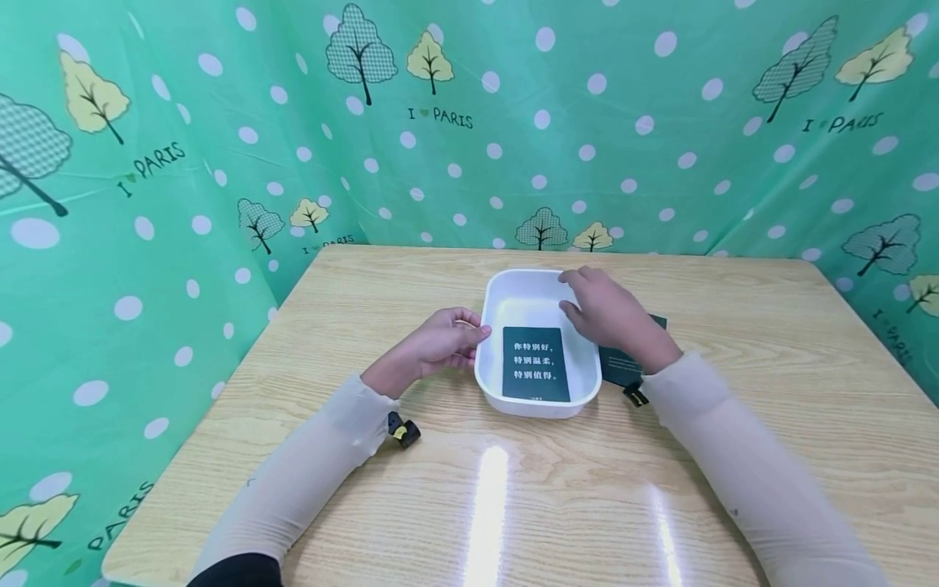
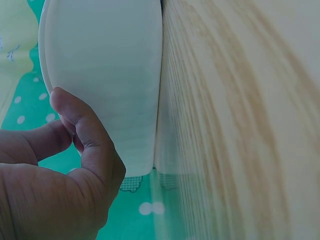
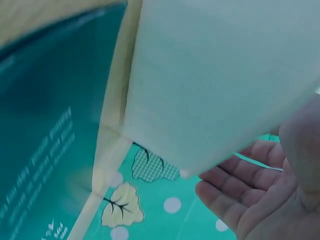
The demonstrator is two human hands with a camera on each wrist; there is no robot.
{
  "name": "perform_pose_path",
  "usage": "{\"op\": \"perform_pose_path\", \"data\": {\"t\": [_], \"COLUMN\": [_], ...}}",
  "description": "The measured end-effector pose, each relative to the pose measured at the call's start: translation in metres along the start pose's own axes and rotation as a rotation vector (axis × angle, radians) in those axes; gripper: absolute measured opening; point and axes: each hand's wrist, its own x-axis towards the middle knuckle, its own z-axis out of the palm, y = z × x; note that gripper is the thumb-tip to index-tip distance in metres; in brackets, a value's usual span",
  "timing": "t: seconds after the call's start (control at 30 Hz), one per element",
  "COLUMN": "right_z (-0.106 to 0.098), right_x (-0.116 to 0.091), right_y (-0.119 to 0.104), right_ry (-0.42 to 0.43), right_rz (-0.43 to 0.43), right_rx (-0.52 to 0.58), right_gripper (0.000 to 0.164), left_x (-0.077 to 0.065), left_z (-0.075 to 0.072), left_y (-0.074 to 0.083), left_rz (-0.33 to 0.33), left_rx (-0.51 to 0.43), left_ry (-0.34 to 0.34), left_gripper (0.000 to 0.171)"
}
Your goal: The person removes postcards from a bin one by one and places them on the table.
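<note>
In the head view a white plastic tub [image 1: 539, 412] stands on the table, with a dark green booklet [image 1: 535, 364] bearing white characters lying flat inside. My left hand [image 1: 449, 341] grips the tub's left rim, thumb at the edge; the left wrist view shows its curled fingers against the outer wall. Over the tub's upper right rim is my right hand [image 1: 603, 306], its fingers loosely extended. From the right wrist view I cannot tell whether these fingers touch the tub. A second dark booklet [image 1: 619, 365] lies right of the tub, partly covered by my right hand and wrist.
The wood-grain table [image 1: 770, 342] extends around the tub. A black strap piece [image 1: 405, 432] shows beside the left wrist, another [image 1: 635, 395] below the right. Behind the table hangs a green dotted curtain [image 1: 469, 163] printed with trees.
</note>
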Motion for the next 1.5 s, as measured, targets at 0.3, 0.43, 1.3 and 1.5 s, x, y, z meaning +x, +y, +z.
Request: {"op": "perform_pose_path", "data": {"t": [0.3,0.43,1.3,1.5], "right_z": [0.005,0.008,0.022,0.022], "right_x": [-0.002,-0.003,-0.006,-0.007], "right_y": [-0.012,-0.015,-0.021,-0.022], "right_ry": [-0.153,-0.213,-0.356,-0.350], "right_rz": [-0.028,-0.035,-0.112,-0.106], "right_rx": [0.088,0.106,-0.106,-0.117], "right_gripper": [0.062,0.073,0.093,0.093], "left_x": [0.000,0.000,0.000,0.001], "left_z": [-0.001,-0.001,0.000,0.000], "left_y": [0.000,-0.001,-0.001,-0.001], "left_rz": [0.003,0.005,0.005,0.001], "left_rx": [0.001,0.002,0.004,-0.005], "left_ry": [-0.010,-0.006,0.005,0.009], "left_gripper": [0.023,0.023,0.023,0.021]}}
